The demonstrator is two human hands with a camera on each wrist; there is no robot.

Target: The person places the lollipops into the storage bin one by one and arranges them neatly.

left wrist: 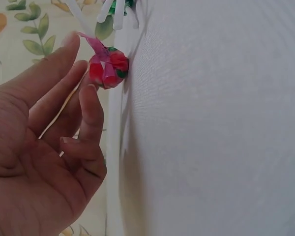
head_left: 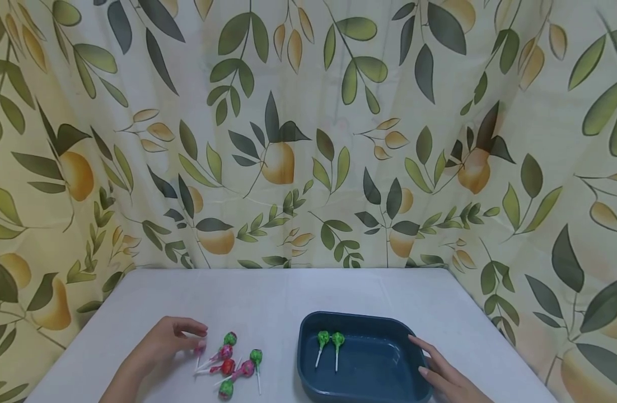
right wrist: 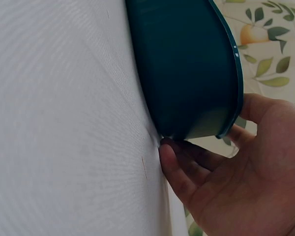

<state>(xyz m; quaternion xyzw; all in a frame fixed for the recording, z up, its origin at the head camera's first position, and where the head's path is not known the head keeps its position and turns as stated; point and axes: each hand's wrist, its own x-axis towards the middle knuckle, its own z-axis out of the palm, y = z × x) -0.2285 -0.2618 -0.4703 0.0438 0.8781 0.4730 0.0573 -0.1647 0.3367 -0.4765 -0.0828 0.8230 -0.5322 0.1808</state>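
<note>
My left hand (head_left: 169, 341) is at the left end of a group of lollipops, its fingertips on a pink-and-red wrapped lollipop (left wrist: 108, 69) whose twisted wrapper reaches toward the thumb. Beside it on the table lie several more, among them a red lollipop (head_left: 228, 366), a pink lollipop (head_left: 247, 368) and a green lollipop (head_left: 256, 356). My right hand (head_left: 444, 375) grips the right side of a dark blue tray (head_left: 374, 386), with fingers at its rim and under its lower edge. Two green lollipops (head_left: 337, 339) lie inside the tray, side by side, toward its left.
A white cloth-covered table (head_left: 278, 296) lies beneath everything. Behind it and along both sides hangs a curtain (head_left: 308, 201) printed with leaves and orange fruit. Between the lollipop group and the tray is a strip of bare white cloth.
</note>
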